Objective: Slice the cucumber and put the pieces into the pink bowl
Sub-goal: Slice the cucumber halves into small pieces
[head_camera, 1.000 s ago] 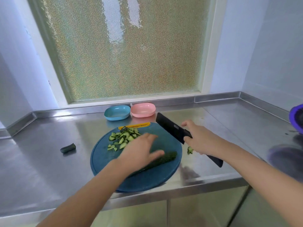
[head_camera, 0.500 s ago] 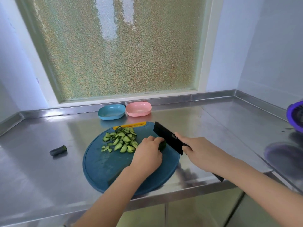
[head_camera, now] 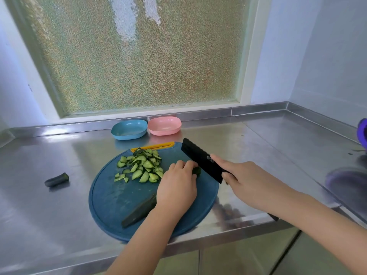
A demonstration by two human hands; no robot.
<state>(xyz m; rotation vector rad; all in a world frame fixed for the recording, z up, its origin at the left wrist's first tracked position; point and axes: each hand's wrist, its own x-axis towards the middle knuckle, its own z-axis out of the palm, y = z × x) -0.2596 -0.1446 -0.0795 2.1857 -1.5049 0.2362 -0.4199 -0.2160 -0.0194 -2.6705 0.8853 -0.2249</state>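
On the blue cutting board (head_camera: 111,199), cucumber (head_camera: 139,212) pinned for slicing.
Long axis runs 7 to 1 o'clock under the left hand (head_camera: 176,187), fingers curled over it; its cut end lies just beside the black knife (head_camera: 202,159) that the right hand (head_camera: 248,183) grips (pink bowl (head_camera: 164,126) at 12).

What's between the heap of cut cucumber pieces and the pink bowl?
Head view: the orange strip at the far edge of the round blue cutting board, then bare steel counter, separate the cut cucumber pieces from the oval pink bowl.
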